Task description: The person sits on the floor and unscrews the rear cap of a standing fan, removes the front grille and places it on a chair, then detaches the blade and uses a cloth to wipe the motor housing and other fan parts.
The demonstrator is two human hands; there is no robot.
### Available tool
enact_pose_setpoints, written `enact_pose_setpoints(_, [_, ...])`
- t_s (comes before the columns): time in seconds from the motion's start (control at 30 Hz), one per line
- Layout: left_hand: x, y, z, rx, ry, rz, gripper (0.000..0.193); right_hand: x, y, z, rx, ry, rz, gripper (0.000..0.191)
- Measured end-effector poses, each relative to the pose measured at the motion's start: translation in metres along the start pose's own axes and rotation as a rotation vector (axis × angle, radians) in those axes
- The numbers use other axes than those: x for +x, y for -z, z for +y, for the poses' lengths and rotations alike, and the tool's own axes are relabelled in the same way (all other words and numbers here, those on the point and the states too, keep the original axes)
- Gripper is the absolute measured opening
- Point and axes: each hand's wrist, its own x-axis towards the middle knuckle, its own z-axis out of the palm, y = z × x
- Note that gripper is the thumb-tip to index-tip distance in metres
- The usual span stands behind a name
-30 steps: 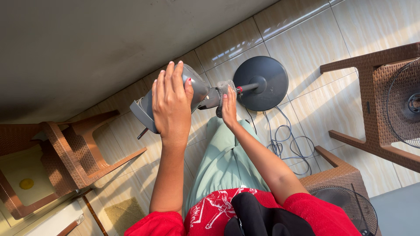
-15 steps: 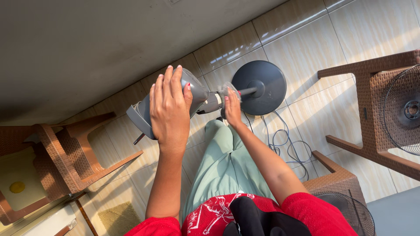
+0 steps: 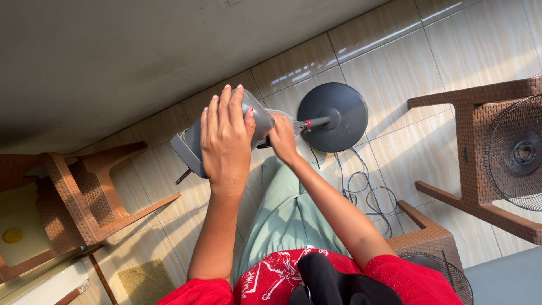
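Observation:
A grey fan motor head (image 3: 195, 144) sits atop a thin pole that rises from a round dark base (image 3: 333, 117) on the tiled floor. My left hand (image 3: 226, 138) lies flat over the motor housing, fingers together, gripping it from above. My right hand (image 3: 281, 138) is closed around the neck joint just below the motor, where the pole meets it. A short shaft sticks out of the motor's front at the lower left.
A brown woven chair (image 3: 84, 197) stands at the left. Another brown chair (image 3: 480, 164) at the right carries a wire fan guard (image 3: 516, 152). A second guard (image 3: 446, 274) lies at the lower right. A dark cord (image 3: 364, 195) coils on the tiles. A grey wall runs along the top.
Both hands keep their hold on the fan. The motor head has tilted and shifted slightly left under my left hand.

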Motion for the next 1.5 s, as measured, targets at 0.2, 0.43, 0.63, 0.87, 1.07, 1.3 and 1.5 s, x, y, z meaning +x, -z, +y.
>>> enact_pose_setpoints(0.2, [0.001, -0.001, 0.000, -0.011, 0.004, 0.002, 0.039, -0.007, 0.006, 0.012, 0.007, 0.021, -0.029, 0.036])
enact_pose_setpoints(0.43, [0.002, -0.001, 0.001, 0.020, -0.003, 0.000, 0.039, -0.008, -0.006, 0.032, -0.071, -0.096, 0.070, 0.036])
enact_pose_setpoints(0.63, [0.002, 0.001, 0.003, 0.018, -0.003, -0.003, 0.039, -0.062, -0.034, -0.020, 0.127, -0.042, 0.114, 0.043])
enact_pose_setpoints(0.87, [0.001, 0.001, -0.001, 0.002, -0.009, -0.004, 0.039, -0.066, -0.032, 0.002, 0.030, 0.091, 0.198, 0.051])
enact_pose_setpoints(1.07, [-0.002, -0.003, -0.004, 0.005, 0.000, -0.007, 0.038, -0.057, -0.009, 0.056, -0.022, -0.041, 0.181, 0.050])
enact_pose_setpoints(1.3, [-0.005, -0.002, -0.005, 0.007, 0.001, -0.023, 0.038, -0.027, 0.009, 0.060, -0.028, -0.333, 0.155, 0.047])
enact_pose_setpoints(1.5, [-0.003, 0.000, -0.003, 0.003, -0.005, -0.032, 0.038, -0.038, 0.005, -0.014, 0.100, -0.048, 0.042, 0.042])
